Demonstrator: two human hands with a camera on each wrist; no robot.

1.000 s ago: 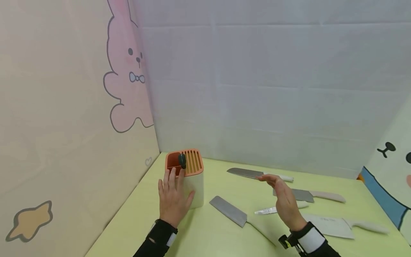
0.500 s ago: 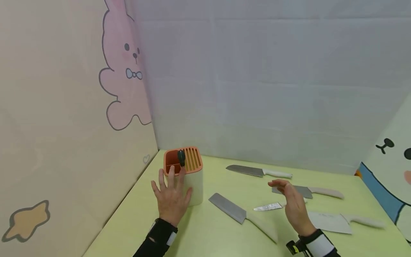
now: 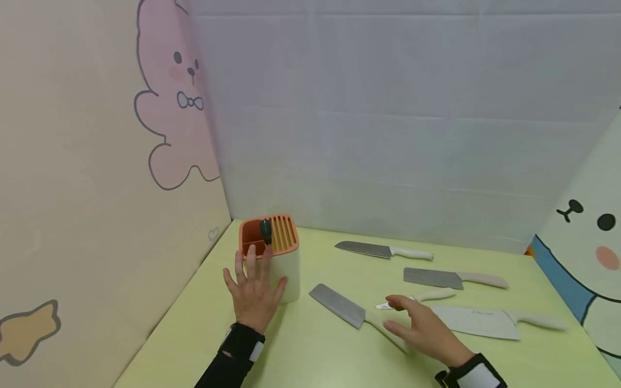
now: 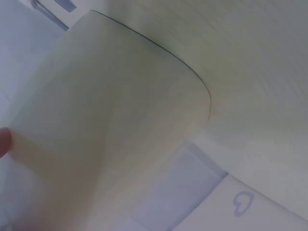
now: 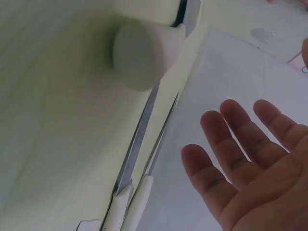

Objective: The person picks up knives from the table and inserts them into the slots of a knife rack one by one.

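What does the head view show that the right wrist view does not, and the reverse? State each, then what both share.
Only the head view shows the left hand resting on the knife block, the other knives spread on the table, and the cartoon walls. Only the right wrist view shows the right hand's open palm and straight fingers, and a handle's butt end close up. Both share the right hand, open above the cleaver's pale handle.
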